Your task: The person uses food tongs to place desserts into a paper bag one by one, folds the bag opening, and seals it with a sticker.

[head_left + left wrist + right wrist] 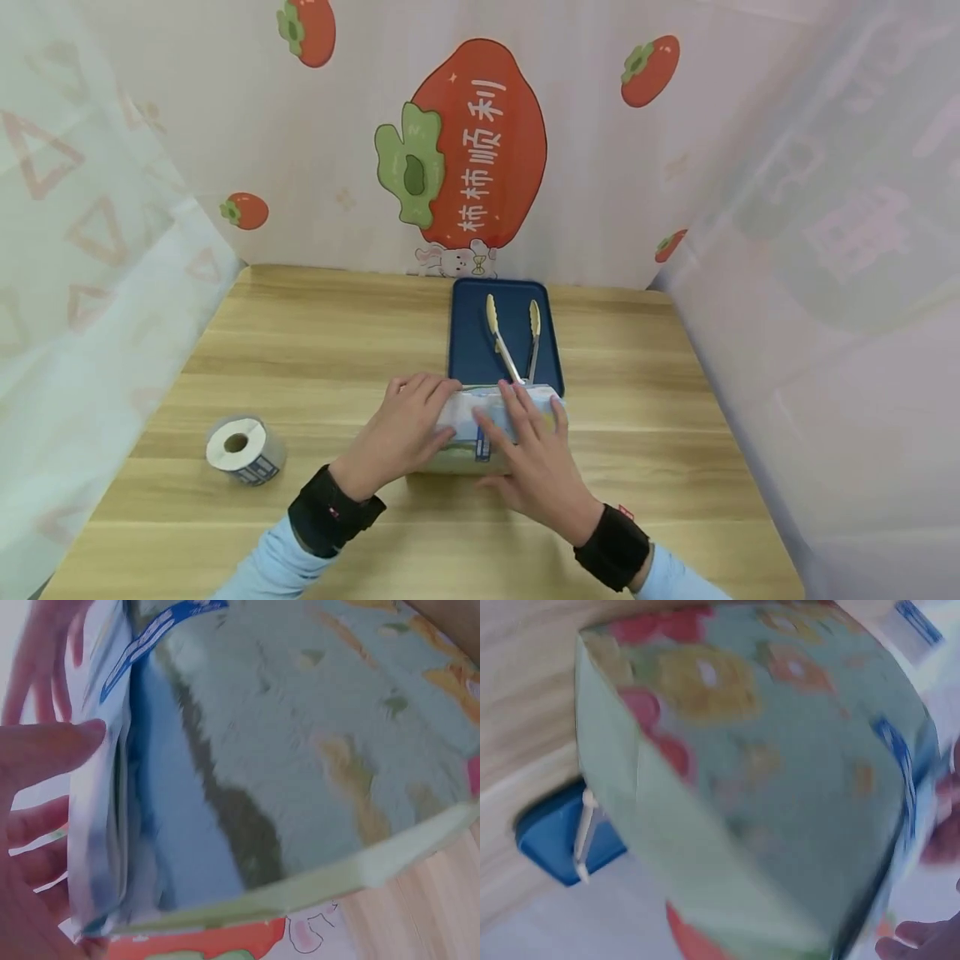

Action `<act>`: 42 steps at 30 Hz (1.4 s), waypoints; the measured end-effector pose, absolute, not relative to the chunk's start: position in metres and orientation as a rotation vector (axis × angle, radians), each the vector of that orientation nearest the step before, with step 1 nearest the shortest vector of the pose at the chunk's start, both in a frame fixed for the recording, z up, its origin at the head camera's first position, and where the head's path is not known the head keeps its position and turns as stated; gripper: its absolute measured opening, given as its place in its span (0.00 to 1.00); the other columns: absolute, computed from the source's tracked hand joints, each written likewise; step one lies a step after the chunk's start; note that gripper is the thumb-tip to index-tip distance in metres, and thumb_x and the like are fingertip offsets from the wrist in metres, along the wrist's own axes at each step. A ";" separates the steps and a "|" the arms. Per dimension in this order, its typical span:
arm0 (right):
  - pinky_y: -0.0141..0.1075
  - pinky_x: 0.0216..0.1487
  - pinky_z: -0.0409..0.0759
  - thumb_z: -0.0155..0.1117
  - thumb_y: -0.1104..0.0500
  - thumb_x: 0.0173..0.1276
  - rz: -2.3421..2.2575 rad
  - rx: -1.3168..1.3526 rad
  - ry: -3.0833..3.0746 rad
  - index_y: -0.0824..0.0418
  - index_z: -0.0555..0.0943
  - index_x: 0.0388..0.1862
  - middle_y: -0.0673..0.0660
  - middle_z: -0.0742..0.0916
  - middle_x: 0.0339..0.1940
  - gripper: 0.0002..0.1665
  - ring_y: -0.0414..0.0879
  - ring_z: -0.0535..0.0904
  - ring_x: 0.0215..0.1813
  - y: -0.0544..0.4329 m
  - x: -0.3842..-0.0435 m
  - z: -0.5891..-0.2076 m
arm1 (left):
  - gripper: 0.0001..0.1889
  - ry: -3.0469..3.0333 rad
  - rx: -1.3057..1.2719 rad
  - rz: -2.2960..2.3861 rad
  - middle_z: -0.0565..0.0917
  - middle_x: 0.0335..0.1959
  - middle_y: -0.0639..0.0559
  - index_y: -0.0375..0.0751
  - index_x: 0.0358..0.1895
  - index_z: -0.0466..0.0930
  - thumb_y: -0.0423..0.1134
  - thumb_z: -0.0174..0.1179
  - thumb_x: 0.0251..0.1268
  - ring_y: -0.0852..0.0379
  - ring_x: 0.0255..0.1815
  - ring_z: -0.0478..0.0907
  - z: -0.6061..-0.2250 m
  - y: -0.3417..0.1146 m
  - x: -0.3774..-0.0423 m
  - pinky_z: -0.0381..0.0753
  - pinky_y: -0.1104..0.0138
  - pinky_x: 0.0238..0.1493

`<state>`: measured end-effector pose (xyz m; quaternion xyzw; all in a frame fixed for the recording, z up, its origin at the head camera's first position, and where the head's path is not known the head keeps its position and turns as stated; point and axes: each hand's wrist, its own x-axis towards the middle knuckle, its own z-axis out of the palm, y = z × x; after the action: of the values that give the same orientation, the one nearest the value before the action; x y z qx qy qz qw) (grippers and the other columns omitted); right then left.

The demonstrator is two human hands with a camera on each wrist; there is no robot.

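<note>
A green flower-print paper bag (450,459) stands on the table in front of me, its pale blue top folded over. My left hand (397,429) grips the left part of the fold; the thumb shows on the near side in the left wrist view. Across the right part of the fold lies my right hand (536,475), its fingers spread and fairly straight, touching it. Between the hands a blue-and-white sticker (482,446) runs over the fold onto the front of the bag (300,712). The right wrist view is blurred and shows only parts of the hands.
Behind the bag is a dark blue tray (468,333) with metal tongs (507,354) that have cream tips. A roll of stickers (247,450) stands on the wooden table (337,325) to the left. Printed cloth (600,183) hangs around the back and sides.
</note>
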<state>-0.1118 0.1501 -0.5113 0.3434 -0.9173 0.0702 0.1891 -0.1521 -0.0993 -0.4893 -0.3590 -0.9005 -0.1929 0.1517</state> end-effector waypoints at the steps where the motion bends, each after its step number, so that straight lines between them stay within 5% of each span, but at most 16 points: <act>1: 0.75 0.64 0.54 0.81 0.36 0.48 0.245 0.951 -2.563 0.51 0.53 0.83 0.66 0.53 0.82 0.69 0.62 0.49 0.81 0.154 -0.114 -0.507 | 0.32 -2.600 -1.023 -0.580 0.81 0.56 0.44 0.38 0.61 0.75 0.44 0.77 0.56 0.45 0.58 0.75 -0.488 -0.103 -0.153 0.72 0.50 0.52; 6: 0.74 0.66 0.52 0.85 0.46 0.46 0.512 0.862 -2.532 0.60 0.48 0.83 0.66 0.52 0.83 0.74 0.64 0.51 0.80 0.180 -0.137 -0.487 | 0.35 -2.671 -0.954 -0.714 0.79 0.61 0.41 0.35 0.64 0.74 0.47 0.77 0.56 0.43 0.63 0.73 -0.483 -0.124 -0.161 0.72 0.46 0.60; 11: 0.63 0.70 0.61 0.84 0.50 0.52 0.654 0.875 -2.715 0.61 0.46 0.84 0.63 0.51 0.84 0.72 0.63 0.53 0.80 0.203 -0.155 -0.483 | 0.40 -2.718 -0.964 -0.800 0.76 0.65 0.40 0.34 0.67 0.72 0.48 0.77 0.54 0.42 0.65 0.73 -0.483 -0.135 -0.169 0.72 0.48 0.65; 18: 0.55 0.67 0.70 0.79 0.53 0.60 0.874 0.874 -2.895 0.66 0.65 0.77 0.63 0.71 0.75 0.51 0.59 0.69 0.73 0.210 -0.163 -0.490 | 0.34 -2.818 -0.979 -0.838 0.79 0.63 0.41 0.35 0.66 0.74 0.45 0.75 0.58 0.42 0.62 0.77 -0.485 -0.144 -0.173 0.76 0.49 0.61; 24: 0.52 0.58 0.79 0.77 0.56 0.61 0.902 0.900 -2.880 0.65 0.80 0.65 0.60 0.84 0.61 0.33 0.55 0.82 0.60 0.209 -0.169 -0.484 | 0.23 -2.859 -0.973 -0.854 0.86 0.52 0.43 0.34 0.56 0.83 0.40 0.74 0.59 0.45 0.53 0.83 -0.480 -0.151 -0.178 0.81 0.51 0.54; 35: 0.47 0.54 0.81 0.73 0.59 0.64 0.938 0.761 -2.939 0.63 0.86 0.57 0.58 0.88 0.54 0.22 0.55 0.81 0.61 0.208 -0.178 -0.474 | 0.12 -2.861 -0.894 -0.929 0.89 0.41 0.45 0.35 0.47 0.89 0.34 0.72 0.60 0.58 0.35 0.85 -0.473 -0.143 -0.188 0.85 0.63 0.38; 42: 0.38 0.43 0.83 0.73 0.62 0.63 0.919 0.694 -2.920 0.65 0.87 0.54 0.61 0.89 0.51 0.19 0.48 0.86 0.49 0.209 -0.183 -0.474 | 0.08 -2.794 -0.873 -0.922 0.89 0.35 0.47 0.36 0.40 0.91 0.33 0.73 0.58 0.64 0.27 0.79 -0.478 -0.131 -0.198 0.80 0.69 0.31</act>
<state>-0.1826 0.2094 -0.4741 0.2210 -0.9303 0.2929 0.0014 -0.1984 -0.1311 -0.4777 -0.2843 -0.9098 -0.3001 0.0362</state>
